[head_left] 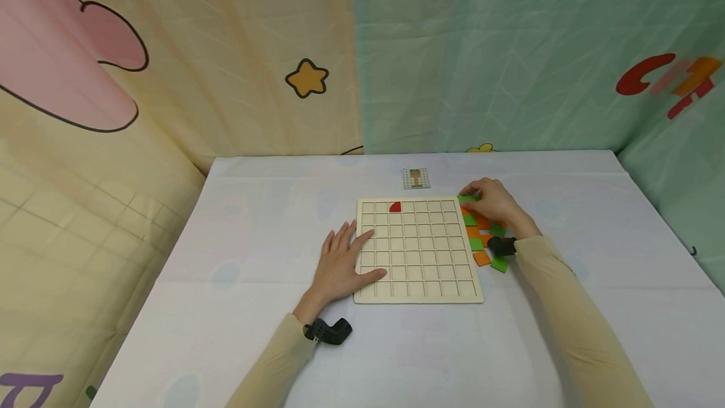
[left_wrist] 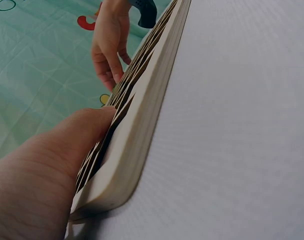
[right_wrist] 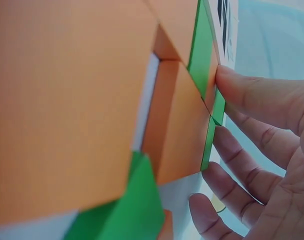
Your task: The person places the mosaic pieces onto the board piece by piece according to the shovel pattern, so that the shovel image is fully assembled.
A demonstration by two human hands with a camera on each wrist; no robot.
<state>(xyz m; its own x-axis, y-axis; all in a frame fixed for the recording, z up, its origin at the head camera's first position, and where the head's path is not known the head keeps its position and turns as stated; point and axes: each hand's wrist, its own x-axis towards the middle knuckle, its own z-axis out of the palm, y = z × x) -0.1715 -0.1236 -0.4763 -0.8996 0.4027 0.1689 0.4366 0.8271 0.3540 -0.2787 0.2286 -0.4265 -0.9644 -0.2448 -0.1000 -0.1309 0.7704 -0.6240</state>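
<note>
A pale wooden grid board (head_left: 419, 257) lies on the table, with a red quarter-circle piece (head_left: 396, 207) in a cell of its far row. My left hand (head_left: 340, 263) rests spread over the board's left edge, thumb and index finger reaching onto the grid; the left wrist view shows the thumb (left_wrist: 87, 125) on the near rim. Beside the board's far right corner, my right hand (head_left: 491, 200) pinches a green tile (right_wrist: 219, 106) between thumb and fingers at the far end of a group of orange and green tiles. Close before the right wrist camera is a large orange tile (right_wrist: 62, 100).
Several orange tiles (head_left: 482, 258) and green tiles (head_left: 499, 264) lie loose and partly overlapping along the board's right side, some under the right wrist. A small picture card (head_left: 416, 178) lies behind the board. Printed curtains (head_left: 487, 49) hang around the white table (head_left: 249, 225).
</note>
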